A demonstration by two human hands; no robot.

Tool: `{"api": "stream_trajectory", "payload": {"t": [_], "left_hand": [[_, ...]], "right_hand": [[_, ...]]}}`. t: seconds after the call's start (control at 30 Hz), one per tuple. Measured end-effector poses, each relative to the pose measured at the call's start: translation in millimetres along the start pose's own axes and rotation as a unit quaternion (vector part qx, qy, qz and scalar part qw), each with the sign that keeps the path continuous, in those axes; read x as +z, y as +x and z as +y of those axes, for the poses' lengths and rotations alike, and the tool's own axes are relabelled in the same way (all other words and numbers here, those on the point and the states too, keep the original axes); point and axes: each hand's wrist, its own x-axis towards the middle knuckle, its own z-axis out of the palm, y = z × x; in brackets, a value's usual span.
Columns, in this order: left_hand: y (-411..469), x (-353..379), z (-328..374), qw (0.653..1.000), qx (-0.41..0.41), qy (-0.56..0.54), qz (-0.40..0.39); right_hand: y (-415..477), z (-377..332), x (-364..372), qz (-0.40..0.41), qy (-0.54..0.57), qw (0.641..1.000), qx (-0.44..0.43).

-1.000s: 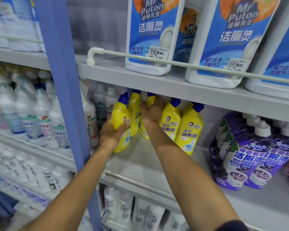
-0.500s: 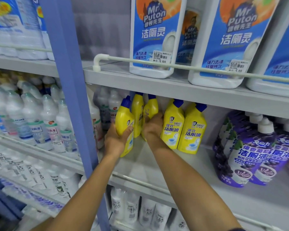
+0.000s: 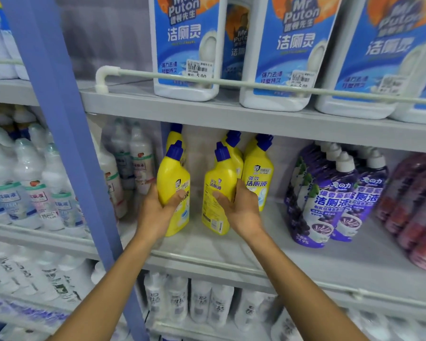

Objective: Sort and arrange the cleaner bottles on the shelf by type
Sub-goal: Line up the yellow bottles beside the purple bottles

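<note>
the left hand (image 3: pixel 158 212) curls round the left yellow toilet-cleaner bottle (image 3: pixel 173 178), thumb across its label, at the left of the middle shelf (image 3: pixel 305 262). the right hand (image 3: pixel 241 212) grips the right yellow toilet-cleaner bottle (image 3: pixel 218 183) near it, a gap between the two. more yellow bottles (image 3: pixel 258 168) stand behind; purple cleaner bottles (image 3: pixel 330 200) sit further right.

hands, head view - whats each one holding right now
Left hand: closed, gripping the left yellow bottle.
Right hand: closed, gripping the middle yellow bottle.
</note>
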Motion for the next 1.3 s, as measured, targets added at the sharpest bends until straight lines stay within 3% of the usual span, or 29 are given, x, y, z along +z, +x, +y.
{"api": "stream_trajectory", "payload": {"t": [0.27, 0.47, 0.67, 0.77, 0.83, 0.9, 1.13, 1.3], "left_hand": [[-11.1, 58.0, 21.8, 0.991, 0.003, -0.063, -0.122], [-35.9, 79.2, 4.0, 0.996, 0.071, -0.004, -0.046], [-24.3, 74.8, 4.4, 0.992, 0.069, -0.006, -0.106], [-13.2, 70.7, 3.4, 0.986, 0.068, 0.006, -0.151], [-10.2, 71.1, 0.9, 0.989, 0.063, 0.012, -0.134], [-12.8, 74.0, -1.4, 0.995, 0.049, 0.009, -0.088], [-19.1, 97.8, -4.1, 0.998, 0.045, -0.019, -0.04], [-6.3, 108.6, -0.4, 0.998, 0.038, -0.009, -0.047]], "right_hand": [[-29.6, 30.0, -41.4, 0.112, 0.012, 0.993, -0.037], [-34.3, 40.7, -59.0, 0.073, 0.001, 0.995, -0.076], [-6.1, 47.0, -66.9, -0.115, 0.208, 0.971, 0.011], [-1.4, 48.7, -54.1, -0.021, 0.186, 0.982, 0.041], [1.9, 50.7, -43.8, 0.072, 0.135, 0.986, 0.063], [1.3, 55.6, -34.0, 0.113, 0.098, 0.986, 0.068], [-8.0, 94.1, -32.4, 0.065, 0.043, 0.994, 0.075], [5.8, 93.8, -31.7, 0.123, 0.024, 0.986, 0.109]]}}
